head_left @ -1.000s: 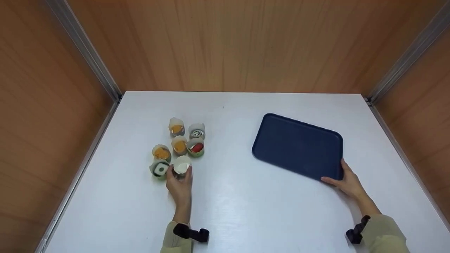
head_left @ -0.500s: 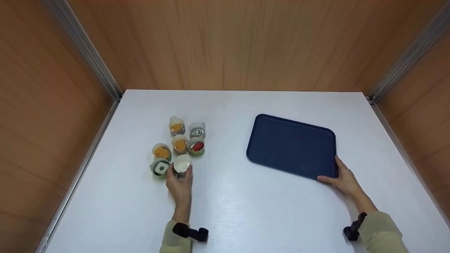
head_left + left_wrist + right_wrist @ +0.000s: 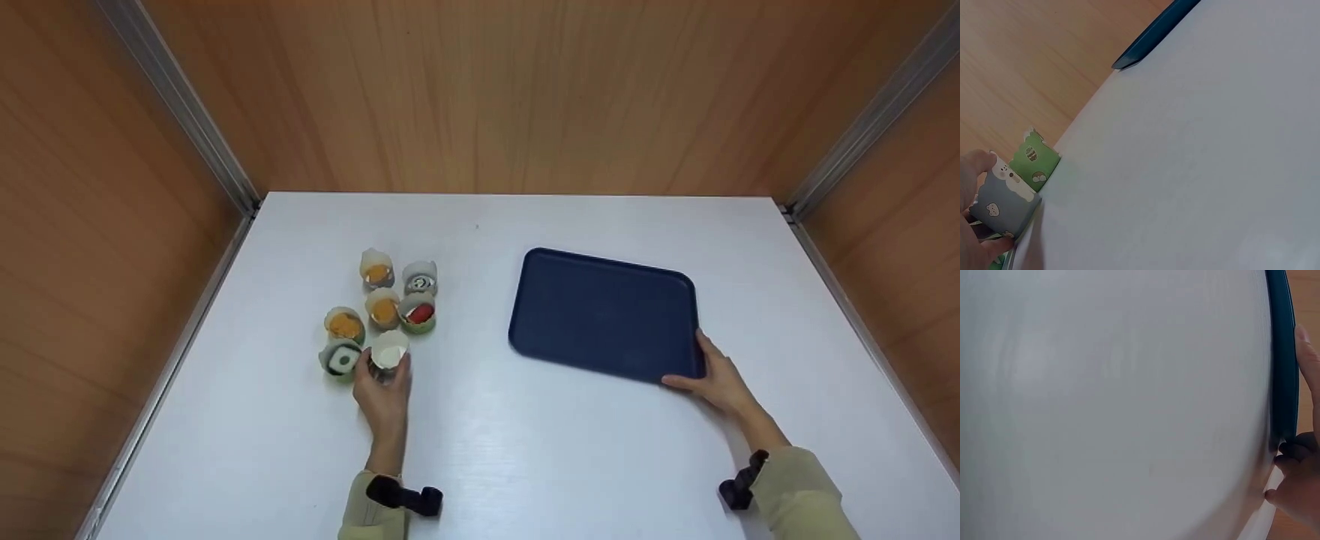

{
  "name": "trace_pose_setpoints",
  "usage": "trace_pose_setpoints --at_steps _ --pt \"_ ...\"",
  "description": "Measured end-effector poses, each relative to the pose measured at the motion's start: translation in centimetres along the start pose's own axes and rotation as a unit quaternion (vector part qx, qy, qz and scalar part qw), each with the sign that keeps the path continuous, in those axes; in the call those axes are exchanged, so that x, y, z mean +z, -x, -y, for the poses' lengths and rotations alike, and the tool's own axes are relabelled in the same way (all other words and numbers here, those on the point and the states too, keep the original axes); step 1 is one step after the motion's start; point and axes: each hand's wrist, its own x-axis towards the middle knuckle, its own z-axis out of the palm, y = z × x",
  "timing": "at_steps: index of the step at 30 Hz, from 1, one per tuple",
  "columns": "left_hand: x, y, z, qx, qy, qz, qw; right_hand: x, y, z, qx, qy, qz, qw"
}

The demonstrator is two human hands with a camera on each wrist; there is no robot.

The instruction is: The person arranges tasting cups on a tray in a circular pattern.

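Observation:
My left hand (image 3: 384,409) holds a small paper cup (image 3: 390,349) with a pale inside, thumb and fingers on opposite sides. In the left wrist view this grey cup (image 3: 1005,199) carries a cartoon bear print, and a green paper cup (image 3: 1036,163) stands behind it. At the right, my right hand (image 3: 716,382) grips the near right corner of a dark blue rectangular tray (image 3: 604,315). The thumb lies along the tray's front edge, the other fingers at its right side. In the right wrist view the tray's rim (image 3: 1283,365) runs beside the fingers.
Several scalloped paper cups cluster beyond the left hand. One contains a red piece (image 3: 421,314), one an orange piece (image 3: 345,326), another a white square with a dark ring (image 3: 344,361). Wood panels (image 3: 480,97) wall the white table (image 3: 480,435) at the back and sides.
The tray has slid left toward the cups, with my right hand moving along at its corner and its tilt lessening slightly. My left hand and its cup have stayed in place.

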Motion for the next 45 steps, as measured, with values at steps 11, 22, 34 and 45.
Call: trace_pose_setpoints --at_steps 11,22,34,45 --pt "0.0 0.2 0.0 0.003 0.004 0.005 1.0000 1.0 -0.8 0.7 -0.009 -0.004 0.009 1.000" --pt "0.0 0.2 0.0 -0.011 0.015 0.017 0.9997 1.8 -1.2 1.3 -0.019 -0.018 0.014 1.000" --pt "-0.1 0.2 0.0 -0.018 0.035 0.025 0.9989 2.2 -1.5 2.0 -0.033 -0.027 0.024 0.999" --pt "-0.1 0.2 0.1 -0.015 0.021 0.030 0.9992 2.8 -1.8 2.4 -0.066 -0.015 0.011 0.998"
